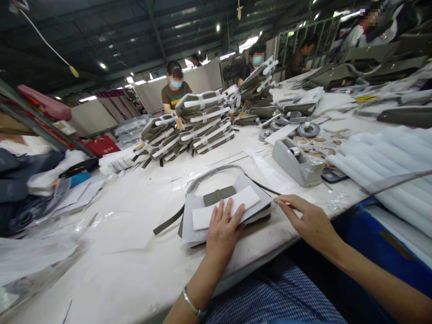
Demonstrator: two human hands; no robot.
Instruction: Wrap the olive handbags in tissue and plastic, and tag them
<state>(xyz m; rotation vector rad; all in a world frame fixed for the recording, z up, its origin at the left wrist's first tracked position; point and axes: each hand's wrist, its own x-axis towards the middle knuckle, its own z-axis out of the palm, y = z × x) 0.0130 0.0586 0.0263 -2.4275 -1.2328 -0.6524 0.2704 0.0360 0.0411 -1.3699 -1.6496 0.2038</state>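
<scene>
A dark olive-grey handbag lies on the white table in front of me, with a sheet of white tissue paper over it. On top of the paper rests a white foam strip. My left hand presses flat on the foam, fingers spread. To the right of the bag, my right hand pinches thumb and forefinger at the end of the bag's dark strap. Part of this strap is wrapped in clear plastic and arches behind the bag. Its other end lies loose at the left.
A grey tape dispenser stands right of the bag, near a phone. White foam rolls cover the right side. Stacked wrapped bags sit farther back. Plastic sheets lie left. Masked co-workers are across the table.
</scene>
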